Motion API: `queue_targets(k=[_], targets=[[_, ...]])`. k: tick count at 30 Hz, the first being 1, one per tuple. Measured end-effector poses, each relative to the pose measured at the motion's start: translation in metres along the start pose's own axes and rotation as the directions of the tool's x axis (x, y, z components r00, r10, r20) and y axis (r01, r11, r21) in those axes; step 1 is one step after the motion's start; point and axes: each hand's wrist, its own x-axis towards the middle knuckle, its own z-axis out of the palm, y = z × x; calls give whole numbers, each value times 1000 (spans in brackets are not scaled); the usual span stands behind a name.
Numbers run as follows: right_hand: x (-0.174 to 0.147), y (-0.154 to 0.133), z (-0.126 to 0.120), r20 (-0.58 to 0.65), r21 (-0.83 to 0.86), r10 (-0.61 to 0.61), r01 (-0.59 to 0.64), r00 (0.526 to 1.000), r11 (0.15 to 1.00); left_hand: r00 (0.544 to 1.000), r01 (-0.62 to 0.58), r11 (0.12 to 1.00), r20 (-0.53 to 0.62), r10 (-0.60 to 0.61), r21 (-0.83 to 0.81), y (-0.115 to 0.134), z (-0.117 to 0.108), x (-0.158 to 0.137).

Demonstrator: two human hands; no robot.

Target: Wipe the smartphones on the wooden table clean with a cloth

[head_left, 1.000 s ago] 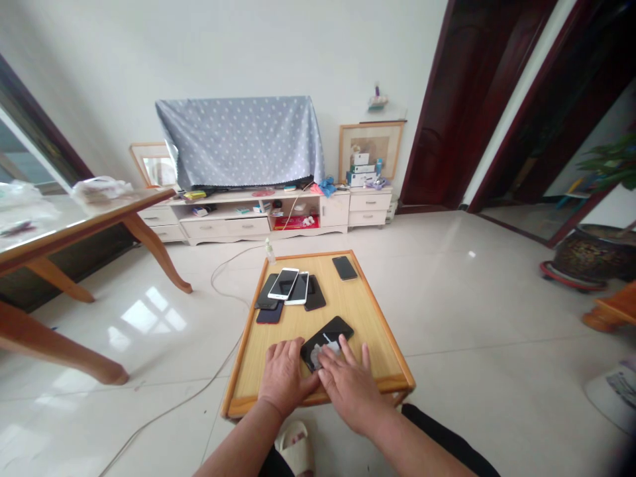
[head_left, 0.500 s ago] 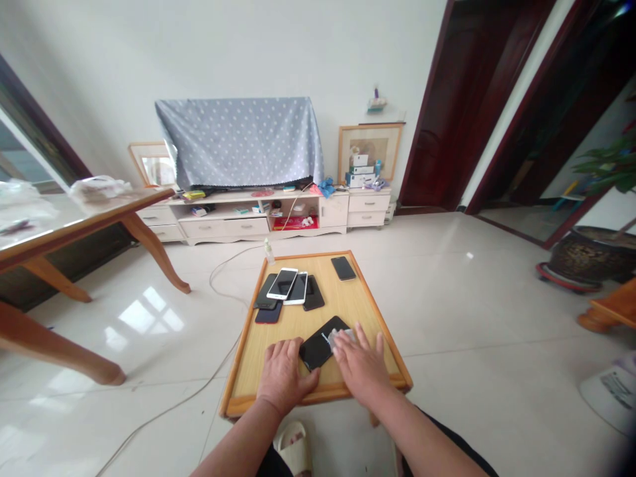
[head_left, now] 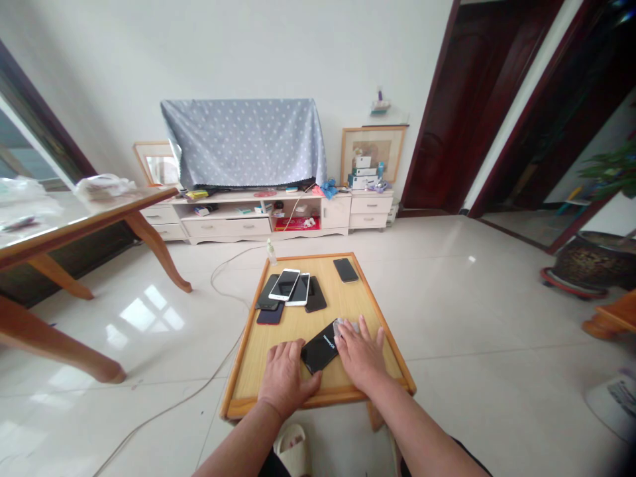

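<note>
A black smartphone [head_left: 317, 351] with white lettering lies at a slant on the near part of a small wooden table [head_left: 295, 331]. My left hand [head_left: 285, 379] holds its lower left end, with the thumb along the near edge and the fingers at the far side. Under the fingers of my right hand [head_left: 362, 354], a crumpled pale cloth [head_left: 338, 327] is pressed against the phone's upper right end, which is partly hidden. Farther back, several phones lie overlapping, among them a white phone [head_left: 285, 284]. Another dark phone [head_left: 345, 270] rests alone at the far right.
A small clear bottle [head_left: 271, 252] stands at the table's far left corner. A larger wooden table [head_left: 149, 199] is at the left, and a cable [head_left: 179, 403] runs over the floor. Beyond stands a white TV cabinet [head_left: 223, 228]; a potted plant [head_left: 591, 262] is at the right.
My right hand has slid slightly up and away with the cloth towards the phone's far end, uncovering more of the lettering. My left hand keeps its hold. The view has shifted slightly.
</note>
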Motion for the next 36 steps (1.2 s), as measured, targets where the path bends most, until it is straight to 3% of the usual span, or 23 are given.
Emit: queue_targets(k=[4, 8, 12, 15, 21, 23, 28, 33, 36], targets=[[-2, -20, 8, 7, 42, -146, 146, 989, 988, 1000, -2, 1000, -22, 1, -17, -1, 3, -1], [-24, -43, 3, 55, 110, -321, 314, 945, 943, 1000, -3, 1000, -5, 3, -10, -4, 4, -1], [-44, -41, -9, 102, 164, -406, 387, 908, 907, 999, -11, 1000, 30, 11, 1, -6, 3, -2], [-43, -25, -14, 122, 149, -367, 349, 922, 925, 999, -16, 1000, 36, 17, -4, -5, 2, -1], [-17, -3, -14, 91, 13, -91, 90, 992, 996, 1000, -14, 1000, -8, 14, -6, -3, 2, 0], [-21, -10, -10, 95, 13, -107, 106, 990, 994, 1000, -13, 1000, -14, 13, -7, -4, 3, -1], [-36, -24, -2, 124, 128, -332, 317, 935, 940, 1000, -20, 1000, 1, 20, -11, -7, 5, -2], [-8, 2, -4, 74, 35, -52, 50, 996, 998, 1000, -3, 1000, -8, 3, -12, -5, 3, -1], [-7, 1, -1, 60, 25, -54, 53, 997, 998, 1000, -3, 1000, -4, 3, -14, -5, 3, -1]])
